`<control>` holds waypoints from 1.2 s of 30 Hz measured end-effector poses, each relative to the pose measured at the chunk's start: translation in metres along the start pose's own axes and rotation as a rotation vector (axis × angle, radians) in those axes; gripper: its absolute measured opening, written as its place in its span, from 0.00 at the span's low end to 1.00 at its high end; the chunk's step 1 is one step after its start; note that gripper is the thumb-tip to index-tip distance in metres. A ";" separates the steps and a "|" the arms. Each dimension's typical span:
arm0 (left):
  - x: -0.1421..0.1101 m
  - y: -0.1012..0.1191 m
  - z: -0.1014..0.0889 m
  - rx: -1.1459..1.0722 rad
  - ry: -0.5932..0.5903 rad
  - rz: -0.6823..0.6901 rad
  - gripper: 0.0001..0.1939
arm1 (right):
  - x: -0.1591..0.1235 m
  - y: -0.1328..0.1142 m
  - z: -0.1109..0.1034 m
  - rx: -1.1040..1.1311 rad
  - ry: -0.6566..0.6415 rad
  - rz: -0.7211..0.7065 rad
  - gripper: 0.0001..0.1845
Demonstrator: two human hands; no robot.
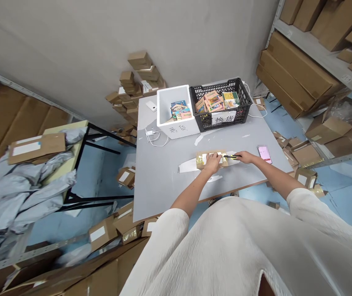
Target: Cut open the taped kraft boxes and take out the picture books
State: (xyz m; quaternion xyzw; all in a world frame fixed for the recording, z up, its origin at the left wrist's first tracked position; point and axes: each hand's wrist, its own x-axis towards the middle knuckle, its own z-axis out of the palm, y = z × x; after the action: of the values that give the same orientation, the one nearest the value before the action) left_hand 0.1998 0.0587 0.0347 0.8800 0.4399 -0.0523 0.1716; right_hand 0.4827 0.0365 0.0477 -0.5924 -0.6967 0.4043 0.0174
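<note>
A small cardboard box (200, 160) with shiny tape and a white label lies on the grey table (159, 176), over a strip of white paper (187, 166). Fingers of my left hand (212, 163) press on the box top and grip it, covering part of the label. A black-and-yellow utility knife (232, 156) is in the closed fingers of my right hand (245, 157). The knife's tip points left and reaches the box's right end. Whether the blade is in the tape is too small to tell.
Behind the box stand a white foam bin (179, 129) and a black plastic crate (239, 119), both with books inside. A pink-screened phone (265, 154) lies right. A charger with cable (151, 133) lies left. Cartons (126, 176) and grey parcels (45, 185) surround the table.
</note>
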 end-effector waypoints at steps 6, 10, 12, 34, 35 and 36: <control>-0.001 0.000 -0.001 -0.015 -0.001 0.001 0.27 | -0.018 0.007 0.005 0.250 -0.125 0.079 0.22; -0.001 0.000 -0.003 -0.020 -0.008 0.004 0.25 | -0.025 0.010 0.003 0.287 -0.158 0.072 0.25; -0.001 -0.001 -0.003 -0.018 -0.010 0.008 0.25 | -0.027 0.012 0.003 0.298 -0.165 0.081 0.25; 0.013 -0.020 -0.009 -0.090 0.119 -0.073 0.29 | -0.044 -0.010 0.015 0.053 0.230 -0.006 0.23; 0.014 -0.019 -0.007 -0.079 0.116 -0.075 0.29 | -0.045 -0.012 0.016 -0.018 0.233 -0.023 0.23; 0.016 -0.017 -0.006 -0.070 0.113 -0.084 0.29 | -0.046 -0.013 0.017 -0.078 0.228 -0.029 0.23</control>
State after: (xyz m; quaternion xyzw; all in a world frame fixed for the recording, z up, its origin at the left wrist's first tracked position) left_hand 0.1953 0.0826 0.0322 0.8557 0.4869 0.0054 0.1749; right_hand 0.4774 -0.0109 0.0652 -0.6244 -0.7140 0.3065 0.0793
